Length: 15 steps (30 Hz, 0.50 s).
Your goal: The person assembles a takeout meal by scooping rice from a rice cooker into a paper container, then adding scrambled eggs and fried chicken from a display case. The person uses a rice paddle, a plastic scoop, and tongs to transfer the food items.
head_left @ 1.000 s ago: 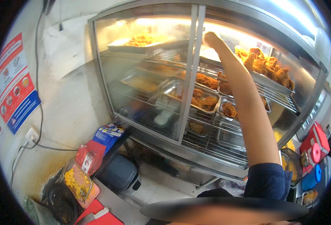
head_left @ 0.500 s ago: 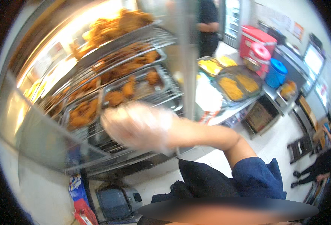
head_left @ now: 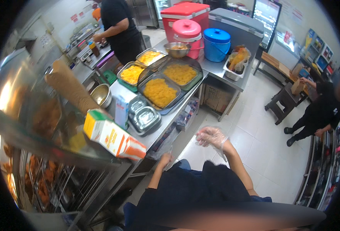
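Note:
My right hand (head_left: pixel 211 138) wears a clear plastic glove and is raised over the floor in front of me. Its fingers are curled in; whatever is inside them, if anything, does not show. Close to the counter's front edge, my left hand (head_left: pixel 166 158) is closed beside crumpled clear plastic (head_left: pixel 165 144); I cannot make out what it grips. Above it on the steel counter sit clear lidded containers (head_left: pixel 145 116) and an orange, white and green carton (head_left: pixel 114 138). Farther back are covered trays of shredded yellow food (head_left: pixel 160 92) and open trays of yellow food (head_left: pixel 132 74).
At left stands a glass display case (head_left: pixel 58 148) with fried pieces (head_left: pixel 43 179) on wire racks. A blue bucket (head_left: pixel 216 45), pink drum (head_left: pixel 187 32) and red cooler (head_left: pixel 185 11) line the back. One person (head_left: pixel 118 30) stands behind the counter, another (head_left: pixel 316 104) at right.
My view has swung right, away from the display case. The gloved right hand has left the racks of fried pieces and is now over the floor. My left hand has come into view.

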Motion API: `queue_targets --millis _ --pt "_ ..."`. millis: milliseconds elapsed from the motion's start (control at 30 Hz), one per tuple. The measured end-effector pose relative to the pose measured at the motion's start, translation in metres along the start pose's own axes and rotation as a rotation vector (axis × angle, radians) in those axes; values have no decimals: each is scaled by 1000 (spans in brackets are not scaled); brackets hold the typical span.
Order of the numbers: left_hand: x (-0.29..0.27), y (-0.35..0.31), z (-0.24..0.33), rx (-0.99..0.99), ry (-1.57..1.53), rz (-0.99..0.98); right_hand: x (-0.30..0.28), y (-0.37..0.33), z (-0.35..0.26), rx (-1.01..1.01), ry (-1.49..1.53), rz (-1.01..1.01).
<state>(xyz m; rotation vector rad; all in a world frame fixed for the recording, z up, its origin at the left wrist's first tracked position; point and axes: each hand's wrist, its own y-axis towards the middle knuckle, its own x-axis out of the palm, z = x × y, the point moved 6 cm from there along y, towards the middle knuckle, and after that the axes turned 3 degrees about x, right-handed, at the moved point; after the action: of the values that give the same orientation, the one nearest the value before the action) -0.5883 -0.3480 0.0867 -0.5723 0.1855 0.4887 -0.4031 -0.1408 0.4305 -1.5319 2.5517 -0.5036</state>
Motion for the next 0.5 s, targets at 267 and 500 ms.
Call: queue_targets --millis 267,500 --pt "-10 125 290 449 -348 -275 -131 79 -18 52 59 227" --pt "-125 229 453 572 -535 409 -217 173 -60 81 47 332"
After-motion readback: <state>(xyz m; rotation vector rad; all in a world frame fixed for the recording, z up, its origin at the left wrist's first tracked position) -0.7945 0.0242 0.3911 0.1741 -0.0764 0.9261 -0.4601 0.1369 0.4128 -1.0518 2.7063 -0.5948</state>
